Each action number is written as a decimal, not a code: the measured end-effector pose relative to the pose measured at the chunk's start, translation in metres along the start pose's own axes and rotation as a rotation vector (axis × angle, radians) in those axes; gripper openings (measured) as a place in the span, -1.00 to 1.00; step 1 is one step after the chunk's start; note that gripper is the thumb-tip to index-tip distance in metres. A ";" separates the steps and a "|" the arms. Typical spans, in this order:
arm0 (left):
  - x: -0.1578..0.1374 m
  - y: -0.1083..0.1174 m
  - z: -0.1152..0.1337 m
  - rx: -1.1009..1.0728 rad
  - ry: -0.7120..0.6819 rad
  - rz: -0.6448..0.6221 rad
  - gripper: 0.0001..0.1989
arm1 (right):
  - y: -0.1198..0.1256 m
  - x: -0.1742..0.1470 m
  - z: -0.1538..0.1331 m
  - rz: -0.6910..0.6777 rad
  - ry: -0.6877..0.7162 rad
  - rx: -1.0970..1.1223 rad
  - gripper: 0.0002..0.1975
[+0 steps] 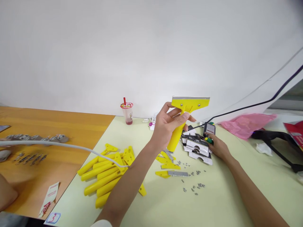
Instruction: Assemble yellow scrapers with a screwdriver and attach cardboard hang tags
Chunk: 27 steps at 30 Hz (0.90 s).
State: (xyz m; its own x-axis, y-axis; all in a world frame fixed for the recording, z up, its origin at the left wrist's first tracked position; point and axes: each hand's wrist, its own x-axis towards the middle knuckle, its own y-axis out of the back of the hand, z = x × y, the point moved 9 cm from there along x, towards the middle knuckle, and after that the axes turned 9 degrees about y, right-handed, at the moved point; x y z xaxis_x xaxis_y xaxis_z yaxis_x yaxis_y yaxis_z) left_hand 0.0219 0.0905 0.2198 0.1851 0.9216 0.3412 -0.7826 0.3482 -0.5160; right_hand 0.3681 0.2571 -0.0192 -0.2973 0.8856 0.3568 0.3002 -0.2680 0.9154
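Observation:
Raised above the table, my left hand [167,126] is wrapped round the handle of a yellow scraper [191,103], its metal blade edge facing up and two screws showing in its head. Further right, my right hand [219,145] grips a screwdriver [209,140] with a green and yellow handle; its shaft cannot be made out. That hand is beside a stack of small white and black boxes [197,145] and a phone [209,128]. Below the scraper lie loose yellow head plates [170,165], a metal blade [178,173] and several small screws [200,185].
Yellow scraper handles [101,176] are piled left of my forearm, with a white cable [78,149] crossing over them. A lidded cup [128,115] with a straw stands by the wall. Pink plastic [248,124] and a black frame [276,142] lie right. Metal parts [35,137] occupy the orange table.

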 end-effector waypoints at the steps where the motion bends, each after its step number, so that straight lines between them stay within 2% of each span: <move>1: 0.002 0.001 -0.003 0.023 0.017 -0.004 -0.56 | 0.000 -0.001 0.001 0.002 -0.008 0.013 -0.67; 4: 0.006 0.008 -0.015 0.099 0.076 -0.010 -0.52 | 0.000 -0.003 0.001 0.005 -0.025 0.060 -0.71; 8: 0.011 0.022 -0.035 0.199 0.163 0.008 -0.51 | 0.010 -0.006 -0.005 0.047 -0.029 0.121 -0.65; 11: 0.014 0.034 -0.046 0.258 0.177 0.041 -0.55 | 0.018 -0.006 -0.012 0.061 -0.028 0.215 -0.62; 16: 0.019 0.044 -0.055 0.275 0.178 0.063 -0.60 | 0.024 -0.005 -0.027 0.071 0.009 0.388 -0.68; 21: 0.021 0.048 -0.057 0.265 0.196 0.063 -0.58 | 0.032 0.000 -0.028 0.095 -0.053 0.391 -0.66; 24: 0.022 0.050 -0.058 0.253 0.211 0.078 -0.57 | 0.062 0.010 -0.028 0.135 -0.088 0.355 -0.56; 27: 0.024 0.052 -0.055 0.237 0.207 0.113 -0.58 | 0.129 0.021 -0.045 0.323 -0.028 0.359 -0.51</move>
State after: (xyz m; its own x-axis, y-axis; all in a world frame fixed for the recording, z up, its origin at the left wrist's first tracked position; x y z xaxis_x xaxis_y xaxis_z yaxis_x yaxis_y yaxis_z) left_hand 0.0186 0.1403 0.1582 0.1868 0.9759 0.1128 -0.9169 0.2144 -0.3366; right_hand 0.3597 0.2238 0.1146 -0.1143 0.7899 0.6025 0.6683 -0.3876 0.6350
